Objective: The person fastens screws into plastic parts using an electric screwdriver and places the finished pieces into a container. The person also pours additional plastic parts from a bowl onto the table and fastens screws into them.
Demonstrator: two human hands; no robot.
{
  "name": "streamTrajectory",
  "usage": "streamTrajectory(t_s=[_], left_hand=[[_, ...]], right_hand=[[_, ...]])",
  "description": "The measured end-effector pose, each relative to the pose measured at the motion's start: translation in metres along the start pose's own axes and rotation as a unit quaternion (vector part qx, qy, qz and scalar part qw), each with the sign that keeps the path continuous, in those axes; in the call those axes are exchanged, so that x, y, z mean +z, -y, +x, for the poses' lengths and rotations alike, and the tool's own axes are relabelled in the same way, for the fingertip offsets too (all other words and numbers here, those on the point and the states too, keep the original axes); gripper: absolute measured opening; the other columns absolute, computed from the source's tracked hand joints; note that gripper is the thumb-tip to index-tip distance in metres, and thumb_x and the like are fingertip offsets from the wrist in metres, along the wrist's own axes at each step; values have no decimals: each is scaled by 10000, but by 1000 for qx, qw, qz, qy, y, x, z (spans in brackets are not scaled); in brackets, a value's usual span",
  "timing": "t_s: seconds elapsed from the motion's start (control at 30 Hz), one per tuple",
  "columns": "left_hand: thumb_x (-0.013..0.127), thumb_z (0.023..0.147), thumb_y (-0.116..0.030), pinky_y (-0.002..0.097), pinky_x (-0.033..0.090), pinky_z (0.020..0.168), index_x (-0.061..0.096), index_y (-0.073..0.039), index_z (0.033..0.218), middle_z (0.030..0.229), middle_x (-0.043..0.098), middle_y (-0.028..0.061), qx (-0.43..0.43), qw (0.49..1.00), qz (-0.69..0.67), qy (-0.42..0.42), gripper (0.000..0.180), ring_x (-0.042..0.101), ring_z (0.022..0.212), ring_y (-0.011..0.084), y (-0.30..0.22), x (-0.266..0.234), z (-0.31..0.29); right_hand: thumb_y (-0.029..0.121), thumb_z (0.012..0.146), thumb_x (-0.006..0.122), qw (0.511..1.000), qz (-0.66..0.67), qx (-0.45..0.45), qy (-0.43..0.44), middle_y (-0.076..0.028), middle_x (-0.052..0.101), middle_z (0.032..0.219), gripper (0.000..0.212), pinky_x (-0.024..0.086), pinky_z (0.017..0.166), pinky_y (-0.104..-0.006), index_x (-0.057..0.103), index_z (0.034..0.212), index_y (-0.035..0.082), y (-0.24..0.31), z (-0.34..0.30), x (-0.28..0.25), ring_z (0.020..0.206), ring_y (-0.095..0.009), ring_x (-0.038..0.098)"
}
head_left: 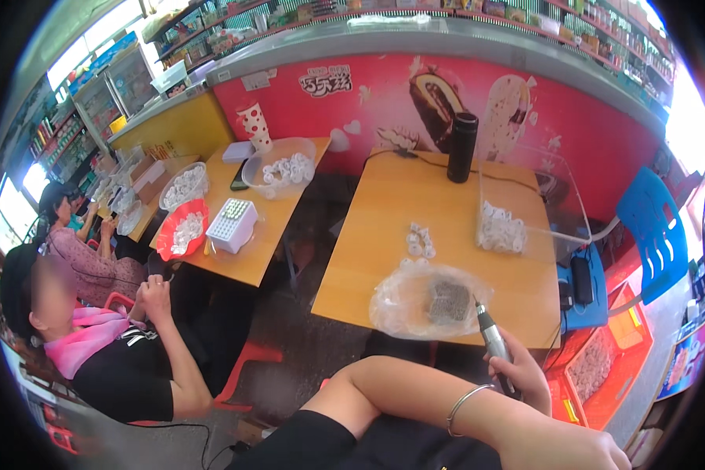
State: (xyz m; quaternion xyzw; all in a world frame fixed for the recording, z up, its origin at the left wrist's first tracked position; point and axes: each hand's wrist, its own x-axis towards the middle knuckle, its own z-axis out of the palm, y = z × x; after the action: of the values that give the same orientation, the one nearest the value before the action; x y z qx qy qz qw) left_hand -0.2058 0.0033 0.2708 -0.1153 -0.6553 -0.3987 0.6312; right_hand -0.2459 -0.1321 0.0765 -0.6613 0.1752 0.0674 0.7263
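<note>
Closest, the left hand hides its fingers, their state unclear; the fingers of the right hand wrap a grey hand tool, tip by a clear bag of small parts on the bench. Positioning seems the step; the next move calls for steady aim.

Left hand extends crosswise past the curled right hand.
</note>
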Motion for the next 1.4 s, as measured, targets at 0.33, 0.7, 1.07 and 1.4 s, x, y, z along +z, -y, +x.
streamTrajectory(t_s=[0.33, 0.7, 1.07, 1.4], left_hand=[[563, 887, -120, 280, 455, 748, 515, -9, 1220, 1003, 585, 89, -168, 961, 183, -121, 354, 594, 860, 150, -56, -38, -50], [658, 864, -412, 357, 481, 724, 406, -169, 1377, 1224, 468, 104, 190, 814, 456, -305, 620, 522, 938, 246, -90, -22, -65], [680, 843, -208, 276, 483, 731, 614, -120, 1163, 1152, 551, 32, 366, 598, 663, -261, 339, 565, 904, 151, -85, -66, -87], [694, 775, -84, 374, 490, 734, 641, -67, 892, 892, 602, 80, -278, 374, 833, -298, 130, 599, 848, 276, -91, -218, -253]], right_hand=[[74, 871, 642, 999, 31, -15, -7, -78, 581, 968, 717, 505, 667, -249, 249, 1470, 63, 4, 5, -10, 741, -111, 578], [126, 877, 648, 999, -27, 8, 20, -66, 560, 948, 717, 504, 658, -247, 257, 1474, 59, 24, 24, -3, 729, -94, 568], [15, 831, 616, 999, -24, 39, 0, -129, 583, 1001, 752, 511, 669, -257, 246, 1483, 75, 23, 39, -8, 750, -125, 587], [5, 822, 618, 999, -9, 43, -6, -108, 577, 1010, 752, 507, 672, -249, 249, 1476, 54, 20, 53, -19, 756, -125, 584]])
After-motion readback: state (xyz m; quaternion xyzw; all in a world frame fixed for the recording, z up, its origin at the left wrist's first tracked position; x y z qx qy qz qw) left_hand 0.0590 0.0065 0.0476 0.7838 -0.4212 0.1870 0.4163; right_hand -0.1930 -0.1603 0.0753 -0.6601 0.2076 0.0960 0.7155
